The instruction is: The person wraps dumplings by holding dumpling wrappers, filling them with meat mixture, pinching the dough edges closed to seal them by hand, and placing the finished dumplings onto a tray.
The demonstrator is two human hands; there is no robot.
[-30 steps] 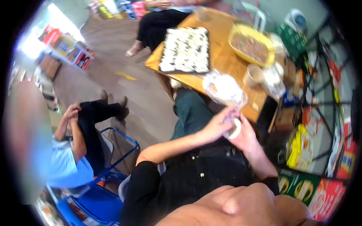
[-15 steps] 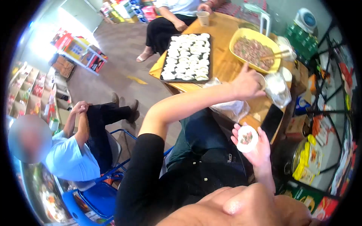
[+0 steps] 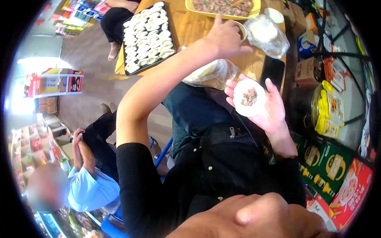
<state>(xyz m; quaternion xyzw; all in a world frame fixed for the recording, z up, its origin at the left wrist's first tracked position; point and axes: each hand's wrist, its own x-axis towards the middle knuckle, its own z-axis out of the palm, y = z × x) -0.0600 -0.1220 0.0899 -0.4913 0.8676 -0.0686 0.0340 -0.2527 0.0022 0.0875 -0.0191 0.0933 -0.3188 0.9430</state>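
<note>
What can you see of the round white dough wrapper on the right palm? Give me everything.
The round white dough wrapper looks thin, soft and smooth, its edge unfolded. A small mound of pinkish, green-flecked minced filling sits near its middle, leaving a bare white rim. It lies open, filling side up, on the upturned palm of the bare right hand, whose fingertips show past its left edge; the thumb stands beside its right edge.

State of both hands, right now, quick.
Left hand: at the cup, fingertips partly hidden; whether it grips cannot be told.
Right hand: open, palm up, holding a round wrapper topped with filling.
</note>
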